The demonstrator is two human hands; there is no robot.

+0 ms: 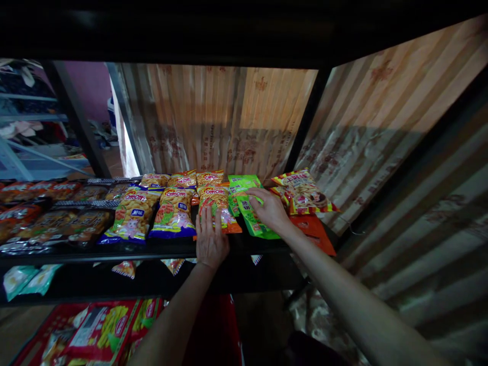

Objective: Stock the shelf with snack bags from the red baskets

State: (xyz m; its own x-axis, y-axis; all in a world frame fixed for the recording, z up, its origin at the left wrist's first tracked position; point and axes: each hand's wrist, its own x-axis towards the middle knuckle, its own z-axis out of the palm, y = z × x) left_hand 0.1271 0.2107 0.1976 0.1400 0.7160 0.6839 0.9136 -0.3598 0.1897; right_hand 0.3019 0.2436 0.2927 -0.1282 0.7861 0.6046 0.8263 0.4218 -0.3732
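Note:
My left hand [211, 238] lies flat with its fingers stretched out on an orange-edged snack bag [221, 208]. To the right, my right hand [270, 209] has its fingers and thumb bent around the upper part of a green snack packet [254, 221]. Another green packet [244, 180] lies partly behind it. Left of my left hand stand two blue-edged snack bags, a yellow-and-red bag [174, 213] and a bag with a cartoon figure [133, 213]. Smaller bags of the same kind [183, 179] show in a row behind.
A red-and-yellow bag [303, 192] rests above an orange-red packet [312, 231] at the shelf's right end. Brown packaged snacks [72, 223] fill the left. A red basket [30, 338] of packets stands below. Black posts [308, 117] and a curtain [213, 117] border the shelf [251, 247].

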